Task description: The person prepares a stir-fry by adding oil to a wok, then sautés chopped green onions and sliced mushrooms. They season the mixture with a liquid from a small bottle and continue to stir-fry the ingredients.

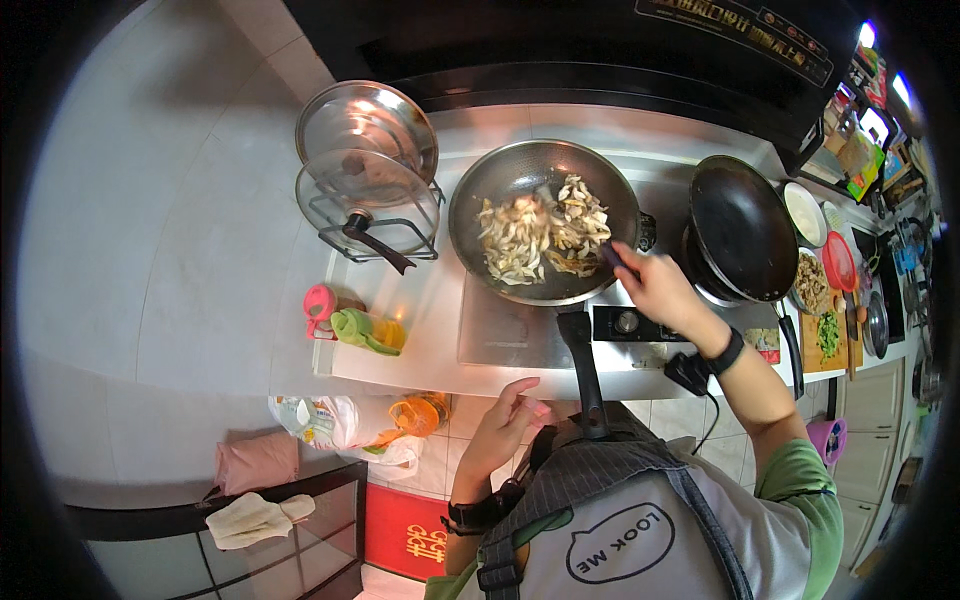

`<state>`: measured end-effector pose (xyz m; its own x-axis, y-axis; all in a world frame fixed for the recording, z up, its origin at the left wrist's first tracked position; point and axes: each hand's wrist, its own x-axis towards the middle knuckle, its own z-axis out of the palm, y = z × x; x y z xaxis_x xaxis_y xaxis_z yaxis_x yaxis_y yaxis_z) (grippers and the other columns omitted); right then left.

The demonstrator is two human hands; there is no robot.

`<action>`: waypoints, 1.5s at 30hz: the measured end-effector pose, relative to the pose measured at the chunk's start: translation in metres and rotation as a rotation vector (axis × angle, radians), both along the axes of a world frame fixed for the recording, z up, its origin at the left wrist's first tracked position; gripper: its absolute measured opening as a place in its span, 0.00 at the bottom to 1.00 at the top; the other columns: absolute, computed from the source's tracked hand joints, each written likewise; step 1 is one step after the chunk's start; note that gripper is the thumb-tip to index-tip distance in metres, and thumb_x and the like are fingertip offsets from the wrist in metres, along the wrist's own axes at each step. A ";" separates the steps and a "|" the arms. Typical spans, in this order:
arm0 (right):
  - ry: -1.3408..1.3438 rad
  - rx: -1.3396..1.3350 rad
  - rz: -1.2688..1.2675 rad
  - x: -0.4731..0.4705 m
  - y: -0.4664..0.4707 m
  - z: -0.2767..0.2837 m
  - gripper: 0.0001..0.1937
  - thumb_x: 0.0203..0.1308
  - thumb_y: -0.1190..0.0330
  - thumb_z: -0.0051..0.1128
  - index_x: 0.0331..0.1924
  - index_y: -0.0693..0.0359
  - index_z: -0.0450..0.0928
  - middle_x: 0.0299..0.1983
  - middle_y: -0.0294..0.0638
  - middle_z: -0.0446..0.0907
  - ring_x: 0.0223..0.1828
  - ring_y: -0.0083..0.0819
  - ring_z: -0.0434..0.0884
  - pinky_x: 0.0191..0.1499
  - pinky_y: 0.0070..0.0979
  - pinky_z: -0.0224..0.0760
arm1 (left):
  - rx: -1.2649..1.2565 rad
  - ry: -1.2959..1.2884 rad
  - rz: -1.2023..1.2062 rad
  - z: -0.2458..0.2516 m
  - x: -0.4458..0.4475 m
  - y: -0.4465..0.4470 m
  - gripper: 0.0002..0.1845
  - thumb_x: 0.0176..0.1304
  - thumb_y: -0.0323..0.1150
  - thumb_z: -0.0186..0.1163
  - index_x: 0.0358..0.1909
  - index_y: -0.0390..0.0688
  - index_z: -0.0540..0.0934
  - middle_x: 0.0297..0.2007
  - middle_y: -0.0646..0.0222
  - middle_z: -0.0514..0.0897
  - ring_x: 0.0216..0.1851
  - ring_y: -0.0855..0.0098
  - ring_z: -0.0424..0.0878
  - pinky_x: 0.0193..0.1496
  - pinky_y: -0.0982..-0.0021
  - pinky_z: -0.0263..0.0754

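My right hand (660, 291) grips the dark handle of a utensil (613, 259) over the right side of a wok (544, 152). The utensil's working end cannot be made out among the food. Pale sliced mushrooms (517, 244), some browned, lie in two heaps inside the wok; part of the left heap is blurred. The wok stands on a cooktop (510, 330), its long black handle (585, 367) pointing toward my body. My left hand (506, 420) hangs in front of the counter, left of that handle, fingers apart and holding nothing.
A second black pan (742, 229) sits to the right. Beyond it are a bowl of chopped food (810, 281) and a cutting board (814, 352) with chopped greens (828, 334) and a knife (850, 337). Glass lids (367, 199) lean in a rack at left, behind oil bottles (364, 330). A range hood (525, 52) overhangs the back.
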<state>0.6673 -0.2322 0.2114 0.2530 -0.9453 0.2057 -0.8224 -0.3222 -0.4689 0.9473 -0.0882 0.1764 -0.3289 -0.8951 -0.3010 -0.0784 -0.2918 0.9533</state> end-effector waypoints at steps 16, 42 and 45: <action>0.329 -0.359 -0.123 -0.048 -0.010 0.014 0.18 0.58 0.66 0.55 0.54 0.54 0.76 0.22 0.46 0.77 0.21 0.45 0.80 0.24 0.39 0.75 | -0.039 0.078 0.072 -0.002 0.014 0.003 0.18 0.71 0.28 0.45 0.61 0.40 0.67 0.39 0.65 0.80 0.37 0.77 0.76 0.47 0.75 0.72; 0.064 -0.082 -0.062 -0.007 -0.052 0.000 0.19 0.59 0.65 0.55 0.55 0.54 0.76 0.26 0.56 0.80 0.28 0.53 0.81 0.33 0.45 0.76 | 0.006 0.062 0.223 -0.002 0.017 0.019 0.19 0.69 0.25 0.46 0.60 0.40 0.69 0.39 0.63 0.81 0.36 0.76 0.77 0.47 0.75 0.73; 0.211 -0.008 0.162 -0.009 -0.022 0.022 0.20 0.58 0.65 0.56 0.56 0.53 0.77 0.26 0.53 0.80 0.24 0.53 0.80 0.31 0.44 0.76 | -0.014 0.097 0.234 -0.002 0.017 0.027 0.19 0.69 0.25 0.46 0.60 0.40 0.69 0.39 0.64 0.81 0.36 0.76 0.78 0.47 0.75 0.73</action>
